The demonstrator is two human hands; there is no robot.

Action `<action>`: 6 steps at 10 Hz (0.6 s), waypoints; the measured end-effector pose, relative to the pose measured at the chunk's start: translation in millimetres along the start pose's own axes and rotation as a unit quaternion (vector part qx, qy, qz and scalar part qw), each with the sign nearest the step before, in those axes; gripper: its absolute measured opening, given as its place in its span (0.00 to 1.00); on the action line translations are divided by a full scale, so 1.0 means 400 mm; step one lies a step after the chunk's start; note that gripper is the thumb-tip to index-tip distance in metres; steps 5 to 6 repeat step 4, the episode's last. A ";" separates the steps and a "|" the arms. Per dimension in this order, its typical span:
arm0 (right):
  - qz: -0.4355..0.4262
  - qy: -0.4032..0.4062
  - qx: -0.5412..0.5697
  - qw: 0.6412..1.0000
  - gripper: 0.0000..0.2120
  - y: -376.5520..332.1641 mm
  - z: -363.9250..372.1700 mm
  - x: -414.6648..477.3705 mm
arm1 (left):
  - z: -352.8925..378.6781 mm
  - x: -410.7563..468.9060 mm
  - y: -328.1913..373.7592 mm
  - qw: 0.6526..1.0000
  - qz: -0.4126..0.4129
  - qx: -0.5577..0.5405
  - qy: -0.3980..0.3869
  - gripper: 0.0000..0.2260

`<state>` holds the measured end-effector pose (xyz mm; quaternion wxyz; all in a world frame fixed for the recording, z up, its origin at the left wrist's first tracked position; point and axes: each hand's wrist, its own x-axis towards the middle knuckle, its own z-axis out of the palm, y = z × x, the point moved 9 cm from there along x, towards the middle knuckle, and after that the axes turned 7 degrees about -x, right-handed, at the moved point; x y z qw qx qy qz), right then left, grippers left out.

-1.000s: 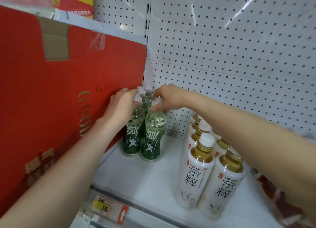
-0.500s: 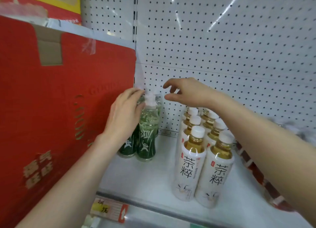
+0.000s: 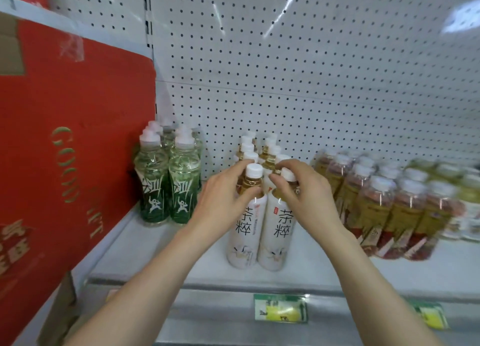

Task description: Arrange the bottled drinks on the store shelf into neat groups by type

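Two rows of white-labelled tea bottles stand mid-shelf. My left hand (image 3: 220,197) grips the neck of the front left tea bottle (image 3: 245,231). My right hand (image 3: 304,192) grips the neck of the front right tea bottle (image 3: 279,231). More tea bottles (image 3: 259,148) of the same kind line up behind them. To the left, green-labelled bottles (image 3: 166,182) stand in two rows against the red box. On the right sits a group of red-labelled amber drink bottles (image 3: 384,203).
A large red cardboard box (image 3: 65,151) walls off the left side of the shelf. White pegboard (image 3: 311,73) forms the back. Price tags (image 3: 280,308) hang on the shelf's front rail. Pale-labelled bottles (image 3: 467,203) stand at the far right.
Both hands left the green bottles and moved right onto the two front tea bottles. The view swung right, and the red-labelled bottles came into sight.
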<state>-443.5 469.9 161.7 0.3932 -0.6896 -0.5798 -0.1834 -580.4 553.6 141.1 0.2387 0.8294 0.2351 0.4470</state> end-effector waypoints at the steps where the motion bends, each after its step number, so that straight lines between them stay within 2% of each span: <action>1: -0.001 -0.017 0.015 1.000 0.10 0.003 0.010 0.007 | 0.000 0.005 -0.008 1.000 0.006 -0.025 0.003 0.23; 3: -0.001 -0.051 0.007 0.999 0.12 0.002 0.015 0.004 | 0.008 -0.001 -0.017 0.997 -0.005 -0.071 -0.004 0.25; 4: 0.012 -0.048 -0.020 0.999 0.23 0.020 -0.044 0.000 | -0.014 -0.040 -0.042 0.994 -0.018 -0.100 0.030 0.25; 6: 0.012 -0.048 -0.020 0.999 0.23 0.020 -0.044 0.000 | -0.014 -0.040 -0.042 0.994 -0.018 -0.100 0.030 0.25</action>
